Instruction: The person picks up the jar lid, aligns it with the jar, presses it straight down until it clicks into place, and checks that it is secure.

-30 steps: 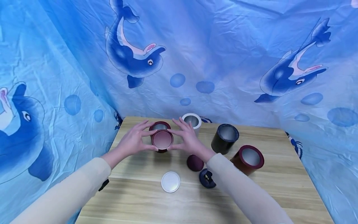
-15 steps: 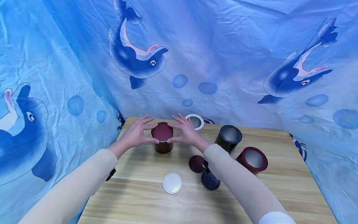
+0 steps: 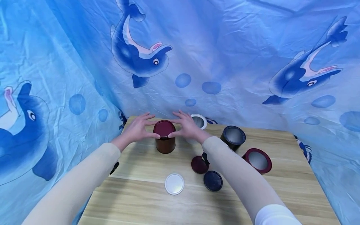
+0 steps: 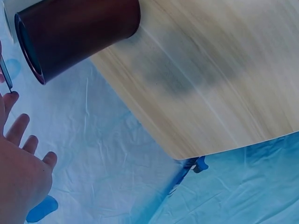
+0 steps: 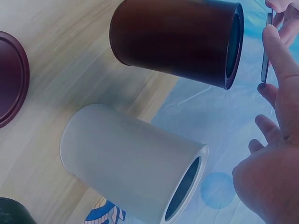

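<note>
Between both hands is a dark red round lid (image 3: 164,128), pinched at its edge from either side. My left hand (image 3: 137,127) grips the left edge with thumb and index finger, and my right hand (image 3: 187,126) grips the right edge the same way; the other fingers are spread. Beneath the lid stands an upright reddish-brown canister (image 3: 165,147). Both wrist views show a gap between the canister's open mouth (image 5: 233,49) and the lid, seen edge-on as a thin disc (image 5: 266,58). A white canister (image 5: 131,158) stands just beside, partly hidden by the right hand in the head view.
Farther right stand an open black canister (image 3: 233,136) and an open dark red one (image 3: 258,160), partly behind the right sleeve. Nearer lie a white lid (image 3: 174,184), a maroon lid (image 3: 200,164) and a black lid (image 3: 212,181). Blue dolphin-print cloth (image 3: 225,56) borders the wooden table (image 3: 135,200).
Both hands have carried the lid back from in front of the canister to over its mouth. The lid has tilted from facing the camera toward flat.
</note>
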The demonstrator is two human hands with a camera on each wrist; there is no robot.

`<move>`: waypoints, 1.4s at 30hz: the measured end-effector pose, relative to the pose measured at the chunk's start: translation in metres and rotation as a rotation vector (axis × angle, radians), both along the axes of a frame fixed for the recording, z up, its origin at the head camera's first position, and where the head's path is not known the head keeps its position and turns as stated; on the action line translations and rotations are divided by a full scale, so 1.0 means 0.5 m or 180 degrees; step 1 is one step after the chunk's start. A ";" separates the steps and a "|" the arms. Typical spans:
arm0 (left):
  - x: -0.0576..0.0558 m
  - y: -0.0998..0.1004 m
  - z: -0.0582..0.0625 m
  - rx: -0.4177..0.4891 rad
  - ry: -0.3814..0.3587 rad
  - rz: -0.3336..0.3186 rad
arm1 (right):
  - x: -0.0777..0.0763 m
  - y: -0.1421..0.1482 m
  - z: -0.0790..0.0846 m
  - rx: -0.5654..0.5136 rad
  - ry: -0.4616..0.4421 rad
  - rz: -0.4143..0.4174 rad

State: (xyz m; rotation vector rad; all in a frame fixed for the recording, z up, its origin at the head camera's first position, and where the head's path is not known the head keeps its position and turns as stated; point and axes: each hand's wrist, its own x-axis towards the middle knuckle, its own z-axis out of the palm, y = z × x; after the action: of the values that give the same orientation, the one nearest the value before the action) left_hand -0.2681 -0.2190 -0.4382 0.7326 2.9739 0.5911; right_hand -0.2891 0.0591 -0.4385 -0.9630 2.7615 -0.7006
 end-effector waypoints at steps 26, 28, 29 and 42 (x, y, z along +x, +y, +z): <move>-0.017 -0.007 -0.029 0.0069 -0.0180 0.0054 | -0.014 -0.012 -0.021 0.0086 -0.0119 -0.0079; -0.017 -0.007 -0.031 0.0083 -0.0204 0.0059 | -0.013 -0.013 -0.024 0.0084 -0.0112 -0.0083; -0.016 -0.006 -0.032 0.0097 -0.0218 0.0060 | -0.013 -0.014 -0.025 0.0084 -0.0106 -0.0086; -0.024 -0.009 -0.052 0.0110 -0.0315 0.0069 | -0.020 -0.021 -0.046 0.0167 -0.0107 -0.0133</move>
State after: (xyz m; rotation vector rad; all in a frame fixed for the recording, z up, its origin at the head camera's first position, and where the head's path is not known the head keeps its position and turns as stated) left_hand -0.2801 -0.2233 -0.4640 0.6539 2.8913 0.6611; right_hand -0.2989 0.0487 -0.4615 -0.8778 2.7635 -0.6407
